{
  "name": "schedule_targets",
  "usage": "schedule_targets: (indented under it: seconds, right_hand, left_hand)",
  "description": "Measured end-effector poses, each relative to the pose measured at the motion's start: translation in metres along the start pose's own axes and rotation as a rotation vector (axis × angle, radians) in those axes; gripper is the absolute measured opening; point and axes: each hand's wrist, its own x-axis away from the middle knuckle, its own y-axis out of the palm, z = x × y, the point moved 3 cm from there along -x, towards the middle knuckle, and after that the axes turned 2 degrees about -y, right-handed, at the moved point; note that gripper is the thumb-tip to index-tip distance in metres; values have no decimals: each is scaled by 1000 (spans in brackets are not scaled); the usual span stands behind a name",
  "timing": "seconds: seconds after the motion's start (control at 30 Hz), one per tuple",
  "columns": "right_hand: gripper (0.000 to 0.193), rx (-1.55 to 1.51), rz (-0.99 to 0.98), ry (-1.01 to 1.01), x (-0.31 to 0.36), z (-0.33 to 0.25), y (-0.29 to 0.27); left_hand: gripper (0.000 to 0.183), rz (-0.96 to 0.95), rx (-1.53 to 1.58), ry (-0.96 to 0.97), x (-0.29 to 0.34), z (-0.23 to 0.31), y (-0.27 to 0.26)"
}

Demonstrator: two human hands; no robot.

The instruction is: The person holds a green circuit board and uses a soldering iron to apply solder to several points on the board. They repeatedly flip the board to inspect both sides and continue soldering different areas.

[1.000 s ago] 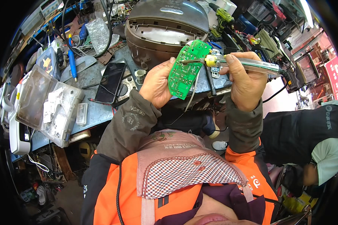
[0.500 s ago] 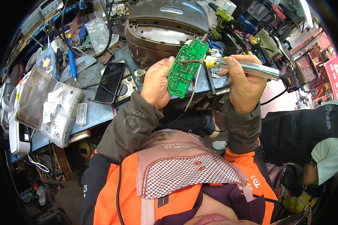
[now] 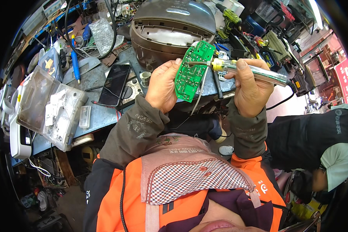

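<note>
My left hand [image 3: 164,84] grips the left edge of a green circuit board [image 3: 192,73], thumb along its upper left rim. The board is tilted in the air with its soldered face toward me, and a pale cable [image 3: 200,92] hangs beside it. In my right hand [image 3: 252,88] is a soldering iron [image 3: 259,72] with a clear handle and a yellow collar. Its metal tip lies over the upper left of the board; whether it touches a joint I cannot make out. Behind the board stands a dark brown rice cooker [image 3: 152,46] with an opening in its front.
On the bench to the left lie a multimeter [image 3: 133,91], a black phone [image 3: 115,85], a solder spool [image 3: 145,78], an open clear parts box [image 3: 67,120] and a blue pen-like tool [image 3: 75,66]. A green drill [image 3: 230,21] lies at the back. Another person [image 3: 309,137] is at the right.
My hands, the board and the soldering iron keep nearly the same places. The whole view has shifted very slightly.
</note>
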Motion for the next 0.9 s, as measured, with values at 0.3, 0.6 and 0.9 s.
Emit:
schedule_targets:
  seconds: [0.3, 0.6, 0.9]
  right_hand:
    - [12, 41, -9, 30, 3, 2, -1]
    - [15, -276, 306, -170, 25, -13, -20]
    - [19, -320, 507, -68, 74, 13, -47]
  left_hand:
    - [33, 52, 30, -68, -1, -4, -3]
    - [24, 385, -426, -64, 16, -12, -40]
    - [19, 279, -1850, 331, 18, 2, -63]
